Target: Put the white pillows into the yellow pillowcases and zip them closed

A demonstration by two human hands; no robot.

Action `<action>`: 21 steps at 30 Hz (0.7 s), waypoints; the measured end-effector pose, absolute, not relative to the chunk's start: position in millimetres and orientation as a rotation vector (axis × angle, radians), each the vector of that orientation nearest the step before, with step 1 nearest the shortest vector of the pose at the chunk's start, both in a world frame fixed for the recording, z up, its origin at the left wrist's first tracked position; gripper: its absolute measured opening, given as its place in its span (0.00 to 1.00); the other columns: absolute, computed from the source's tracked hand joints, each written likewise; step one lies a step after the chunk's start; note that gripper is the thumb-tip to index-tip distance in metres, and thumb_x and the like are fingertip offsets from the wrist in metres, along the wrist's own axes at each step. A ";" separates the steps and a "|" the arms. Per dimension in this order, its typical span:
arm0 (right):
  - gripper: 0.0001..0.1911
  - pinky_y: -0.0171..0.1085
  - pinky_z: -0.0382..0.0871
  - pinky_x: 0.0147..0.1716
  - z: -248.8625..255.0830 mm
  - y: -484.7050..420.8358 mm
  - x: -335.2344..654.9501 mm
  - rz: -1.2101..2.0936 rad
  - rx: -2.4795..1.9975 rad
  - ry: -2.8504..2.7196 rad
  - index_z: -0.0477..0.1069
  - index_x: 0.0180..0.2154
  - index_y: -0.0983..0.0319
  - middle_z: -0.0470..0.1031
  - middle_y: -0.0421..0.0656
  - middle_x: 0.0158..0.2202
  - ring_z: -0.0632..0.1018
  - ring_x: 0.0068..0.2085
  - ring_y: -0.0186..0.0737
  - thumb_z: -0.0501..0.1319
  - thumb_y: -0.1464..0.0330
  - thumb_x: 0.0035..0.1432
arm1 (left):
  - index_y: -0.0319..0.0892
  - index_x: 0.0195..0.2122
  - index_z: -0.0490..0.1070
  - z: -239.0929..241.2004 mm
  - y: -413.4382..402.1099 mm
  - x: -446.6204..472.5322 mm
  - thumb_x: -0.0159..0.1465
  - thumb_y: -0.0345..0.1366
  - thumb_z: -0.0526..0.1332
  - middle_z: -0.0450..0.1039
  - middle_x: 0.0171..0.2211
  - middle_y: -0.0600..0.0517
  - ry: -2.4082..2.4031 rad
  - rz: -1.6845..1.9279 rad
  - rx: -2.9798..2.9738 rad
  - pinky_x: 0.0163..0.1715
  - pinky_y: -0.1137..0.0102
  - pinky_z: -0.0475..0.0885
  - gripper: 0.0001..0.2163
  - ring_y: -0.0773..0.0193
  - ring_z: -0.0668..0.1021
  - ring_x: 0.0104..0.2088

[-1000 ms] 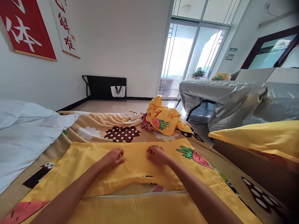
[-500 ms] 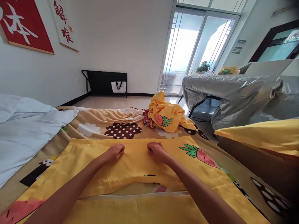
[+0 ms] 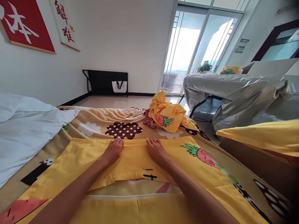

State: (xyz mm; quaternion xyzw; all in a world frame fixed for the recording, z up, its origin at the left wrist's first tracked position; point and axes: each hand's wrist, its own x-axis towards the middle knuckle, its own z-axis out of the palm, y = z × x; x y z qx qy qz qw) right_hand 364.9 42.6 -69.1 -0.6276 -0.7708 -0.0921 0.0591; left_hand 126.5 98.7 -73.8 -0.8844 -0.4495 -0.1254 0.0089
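Observation:
A yellow pillowcase with carrot prints lies spread on the bed in front of me. My left hand lies flat on it near its far edge, fingers stretched forward. My right hand rests flat beside it, about a hand's width to the right, fingers also stretched out. Both palms press the upper layer of the cloth. Nearer to me that layer's hem has ridden up and a pale inner layer shows below it.
A tan blanket with brown and white flower shapes covers the bed. A crumpled yellow cloth lies at its far end. White bedding is at the left. A silver-covered table and a yellow cushion stand at the right.
Both hands went from curled fingers to flat and slid forward to the pillowcase's far edge. The upper layer's near hem moved away from me, showing more of the inner layer.

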 end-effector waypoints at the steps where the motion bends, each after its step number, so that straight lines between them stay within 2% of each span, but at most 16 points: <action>1: 0.14 0.42 0.53 0.44 -70.8 43.0 364.6 -0.280 -1.908 -2.334 0.67 0.44 0.64 0.72 0.52 0.44 0.70 0.44 0.48 0.45 0.77 0.64 | 0.40 0.38 0.65 -76.5 98.2 127.0 0.66 0.29 0.46 0.70 0.42 0.43 -1.413 -0.382 -2.755 0.43 0.60 0.62 0.10 0.53 0.70 0.44; 7: 0.13 0.41 0.54 0.43 -73.8 41.0 365.3 -0.245 -1.905 -2.351 0.67 0.42 0.64 0.73 0.51 0.43 0.71 0.44 0.47 0.46 0.77 0.63 | 0.39 0.41 0.66 -80.0 94.9 127.8 0.65 0.29 0.47 0.69 0.45 0.41 -1.488 -0.401 -2.727 0.45 0.59 0.62 0.10 0.52 0.70 0.47; 11: 0.11 0.40 0.54 0.44 -69.0 38.0 368.1 -0.216 -1.884 -2.321 0.67 0.43 0.64 0.73 0.51 0.44 0.71 0.45 0.45 0.49 0.76 0.62 | 0.40 0.46 0.66 -74.7 94.2 122.8 0.66 0.33 0.47 0.71 0.47 0.43 -1.505 -0.446 -2.813 0.47 0.61 0.63 0.12 0.55 0.71 0.49; 14: 0.13 0.40 0.53 0.46 -65.9 39.4 370.2 -0.187 -1.884 -2.257 0.67 0.46 0.64 0.71 0.51 0.47 0.70 0.49 0.46 0.51 0.75 0.60 | 0.41 0.41 0.70 -71.7 97.5 118.2 0.66 0.38 0.48 0.73 0.45 0.45 -1.547 -0.488 -2.871 0.47 0.60 0.62 0.13 0.55 0.72 0.48; 16: 0.12 0.40 0.53 0.47 -65.5 43.4 371.5 -0.051 -1.892 -2.163 0.68 0.45 0.63 0.72 0.50 0.48 0.69 0.50 0.45 0.52 0.74 0.60 | 0.42 0.36 0.71 -70.5 103.5 116.1 0.67 0.39 0.45 0.75 0.41 0.45 -1.610 -0.521 -2.880 0.45 0.61 0.63 0.15 0.54 0.73 0.46; 18: 0.12 0.39 0.54 0.46 -66.4 49.9 374.0 0.107 -1.914 -2.058 0.71 0.40 0.62 0.75 0.47 0.45 0.71 0.48 0.42 0.49 0.72 0.62 | 0.41 0.34 0.71 -70.3 112.6 114.5 0.67 0.38 0.44 0.76 0.37 0.45 -1.679 -0.547 -2.896 0.42 0.63 0.65 0.17 0.56 0.75 0.41; 21: 0.17 0.36 0.57 0.39 -69.2 61.7 381.5 0.212 -1.980 -1.974 0.73 0.35 0.62 0.78 0.46 0.39 0.75 0.42 0.41 0.46 0.70 0.64 | 0.41 0.32 0.72 -72.5 127.9 112.3 0.62 0.39 0.52 0.76 0.32 0.49 -1.715 -0.514 -2.996 0.34 0.69 0.67 0.11 0.60 0.76 0.34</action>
